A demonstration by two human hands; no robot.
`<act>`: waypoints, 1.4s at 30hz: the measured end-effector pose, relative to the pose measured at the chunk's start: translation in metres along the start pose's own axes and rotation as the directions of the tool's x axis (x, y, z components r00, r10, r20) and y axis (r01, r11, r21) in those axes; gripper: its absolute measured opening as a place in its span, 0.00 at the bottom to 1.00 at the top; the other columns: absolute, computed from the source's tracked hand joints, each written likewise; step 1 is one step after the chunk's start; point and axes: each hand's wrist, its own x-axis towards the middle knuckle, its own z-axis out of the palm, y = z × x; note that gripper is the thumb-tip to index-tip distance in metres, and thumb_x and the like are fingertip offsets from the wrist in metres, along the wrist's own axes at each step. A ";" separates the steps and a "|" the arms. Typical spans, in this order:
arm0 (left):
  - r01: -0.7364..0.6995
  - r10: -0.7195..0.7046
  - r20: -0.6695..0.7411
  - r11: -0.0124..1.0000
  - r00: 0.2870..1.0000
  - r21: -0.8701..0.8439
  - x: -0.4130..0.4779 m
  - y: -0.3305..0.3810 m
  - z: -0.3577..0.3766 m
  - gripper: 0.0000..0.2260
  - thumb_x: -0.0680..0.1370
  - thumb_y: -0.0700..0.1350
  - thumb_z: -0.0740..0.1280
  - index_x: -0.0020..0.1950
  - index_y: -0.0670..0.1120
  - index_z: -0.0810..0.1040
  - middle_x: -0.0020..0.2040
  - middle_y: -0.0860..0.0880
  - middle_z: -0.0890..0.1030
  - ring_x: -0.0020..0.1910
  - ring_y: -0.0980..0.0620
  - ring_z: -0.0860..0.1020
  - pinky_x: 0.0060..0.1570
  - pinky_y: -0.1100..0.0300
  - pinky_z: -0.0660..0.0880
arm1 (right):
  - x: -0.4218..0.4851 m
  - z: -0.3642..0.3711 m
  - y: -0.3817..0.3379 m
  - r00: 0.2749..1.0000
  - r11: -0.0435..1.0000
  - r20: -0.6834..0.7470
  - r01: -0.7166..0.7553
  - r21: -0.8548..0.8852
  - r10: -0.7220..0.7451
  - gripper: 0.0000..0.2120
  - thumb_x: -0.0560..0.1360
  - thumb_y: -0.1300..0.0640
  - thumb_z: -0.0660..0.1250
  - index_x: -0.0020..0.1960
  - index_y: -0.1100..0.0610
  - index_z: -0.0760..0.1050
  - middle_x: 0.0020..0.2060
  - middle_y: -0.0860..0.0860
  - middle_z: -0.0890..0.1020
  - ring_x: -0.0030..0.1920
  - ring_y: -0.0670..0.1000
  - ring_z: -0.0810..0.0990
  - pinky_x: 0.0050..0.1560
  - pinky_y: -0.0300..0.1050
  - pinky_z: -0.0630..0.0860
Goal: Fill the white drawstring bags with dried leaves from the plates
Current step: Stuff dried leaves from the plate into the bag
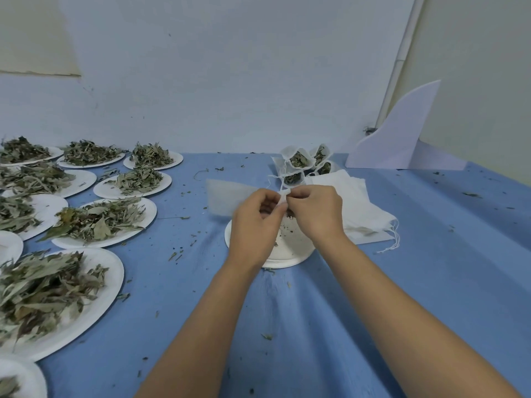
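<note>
Your left hand point(253, 225) and right hand point(316, 214) each keep a pinching grip on the white bag point(283, 197), directly above the near-empty plate point(288, 258). Spread its mouth wide, staying over the plate.

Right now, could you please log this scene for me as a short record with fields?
left hand: pinches the bag at its top edge
right hand: pinches the same edge from the other side
near plate: under the hands, only crumbs showing
filled bags: clustered behind the hands, mouths open, leaves showing
empty bags: flat stack right of the hands
leaf plates: on the left, heaped with dried leaves
cloth: blue, strewn with leaf bits
</note>
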 end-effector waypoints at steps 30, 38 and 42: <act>-0.036 0.097 -0.237 0.968 0.967 0.250 0.009 0.002 -0.020 0.14 0.71 0.35 0.67 0.36 0.52 0.67 0.36 0.53 0.72 0.32 0.61 0.69 0.34 0.72 0.66 | -0.014 0.025 -0.016 0.972 0.887 0.215 -0.183 0.424 0.097 0.10 0.76 0.63 0.60 0.44 0.66 0.78 0.50 0.64 0.82 0.53 0.64 0.79 0.58 0.59 0.73; 0.002 0.020 -0.279 0.997 0.960 0.078 0.011 0.011 -0.021 0.11 0.74 0.34 0.65 0.39 0.49 0.67 0.33 0.54 0.68 0.29 0.63 0.66 0.32 0.72 0.66 | -0.011 0.016 -0.006 0.998 0.956 0.037 0.039 0.289 -0.052 0.09 0.73 0.57 0.71 0.53 0.52 0.77 0.47 0.48 0.80 0.41 0.43 0.80 0.42 0.44 0.80; 0.032 0.023 -0.364 0.989 0.931 0.145 0.011 0.012 -0.021 0.14 0.72 0.33 0.64 0.37 0.49 0.65 0.31 0.54 0.67 0.28 0.61 0.67 0.29 0.71 0.65 | -0.010 0.013 -0.010 0.986 0.942 0.160 -0.019 0.336 -0.038 0.04 0.74 0.61 0.70 0.40 0.56 0.79 0.30 0.48 0.81 0.30 0.45 0.81 0.38 0.42 0.81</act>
